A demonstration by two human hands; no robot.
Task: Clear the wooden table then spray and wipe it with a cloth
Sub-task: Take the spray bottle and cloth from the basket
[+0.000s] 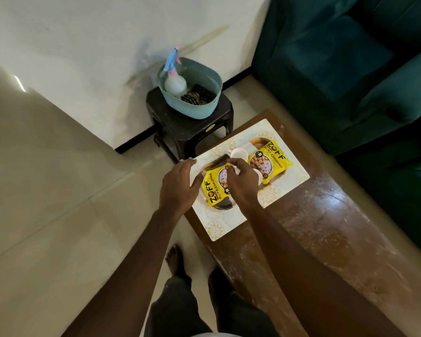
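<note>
Head view: on the counter [338, 227], the near packet [213, 188] lies on the tray [229, 222] under both hands; the right hand [243, 181] pinches its dark top edge; the left hand [178, 184] curls at its corner by the tray's rim, gripping which I cannot tell; the packet looks light, crinkly and slick, so its sealed edge seems the surest hold.
</note>
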